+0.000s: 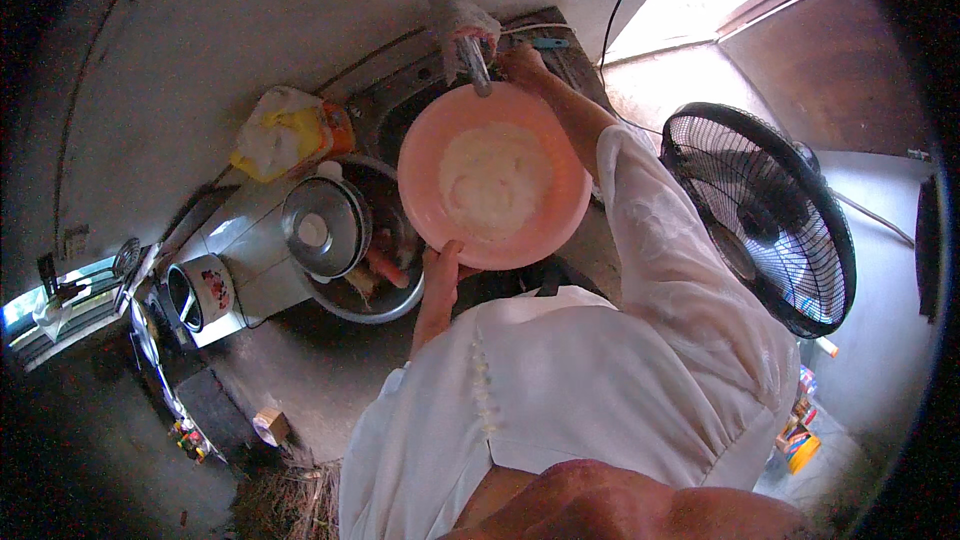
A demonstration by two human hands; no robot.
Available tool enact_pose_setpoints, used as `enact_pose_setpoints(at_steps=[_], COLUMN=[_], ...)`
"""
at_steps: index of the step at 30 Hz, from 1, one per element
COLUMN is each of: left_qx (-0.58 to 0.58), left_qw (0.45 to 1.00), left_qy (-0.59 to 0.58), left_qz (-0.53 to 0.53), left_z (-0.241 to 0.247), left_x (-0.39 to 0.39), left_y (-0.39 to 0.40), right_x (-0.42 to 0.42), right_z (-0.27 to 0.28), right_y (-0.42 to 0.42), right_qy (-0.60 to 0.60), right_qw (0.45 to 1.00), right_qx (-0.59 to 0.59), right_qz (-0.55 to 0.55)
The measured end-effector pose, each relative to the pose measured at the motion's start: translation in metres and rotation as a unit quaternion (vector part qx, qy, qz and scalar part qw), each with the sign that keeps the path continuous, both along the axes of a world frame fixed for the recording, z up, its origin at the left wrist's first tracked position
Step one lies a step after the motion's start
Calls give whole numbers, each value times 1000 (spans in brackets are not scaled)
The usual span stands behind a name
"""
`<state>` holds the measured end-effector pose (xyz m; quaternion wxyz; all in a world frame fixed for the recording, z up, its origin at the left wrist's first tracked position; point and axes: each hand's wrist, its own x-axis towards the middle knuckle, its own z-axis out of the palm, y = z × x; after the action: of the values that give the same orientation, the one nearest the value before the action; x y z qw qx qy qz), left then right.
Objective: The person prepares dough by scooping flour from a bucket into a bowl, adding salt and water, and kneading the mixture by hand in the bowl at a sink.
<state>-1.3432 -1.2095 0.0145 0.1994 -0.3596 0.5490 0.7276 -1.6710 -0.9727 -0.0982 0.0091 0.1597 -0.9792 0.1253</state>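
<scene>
A pink plastic basin (574, 187) with a pale, whitish mass (495, 180) in it is held under a metal faucet (475, 64), whose upper part is wrapped in cloth or plastic. My left hand (442, 274) grips the basin's near rim, thumb over the edge. Beyond the basin, my right hand (523, 64) is beside the faucet, its fingers partly hidden; whether it holds anything cannot be made out. To the left, a large metal basin (367, 313) holds reddish and brownish items, with a lidded metal pot (319, 229) at its left side.
A black-caged electric fan (757, 217) stands close to my right arm. A yellow and white plastic bag (281, 135) lies against the wall. On the tiled counter at left is a patterned rice cooker or pot (214, 289). A dark sink (390, 116) lies behind the pink basin.
</scene>
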Motion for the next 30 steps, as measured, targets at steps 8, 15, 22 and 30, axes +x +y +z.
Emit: enact_pose_setpoints(at_steps=[8, 15, 22, 30], left_qx=[-34, -23, -31, -32], left_qw=[999, 1000, 999, 998], left_qy=[-31, -1, 7, -38], left_qz=[14, 6, -15, -27], left_z=[9, -6, 6, -5], left_x=[-1, 0, -1, 5], left_y=[-1, -3, -4, -14], right_x=[22, 18, 8, 14], right_z=[47, 43, 18, 31], right_y=[-7, -5, -8, -11], right_qy=[-123, -83, -137, -76], right_qw=[943, 964, 955, 987], right_qx=[-299, -232, -230, -111], right_qz=[-79, -96, -123, -90])
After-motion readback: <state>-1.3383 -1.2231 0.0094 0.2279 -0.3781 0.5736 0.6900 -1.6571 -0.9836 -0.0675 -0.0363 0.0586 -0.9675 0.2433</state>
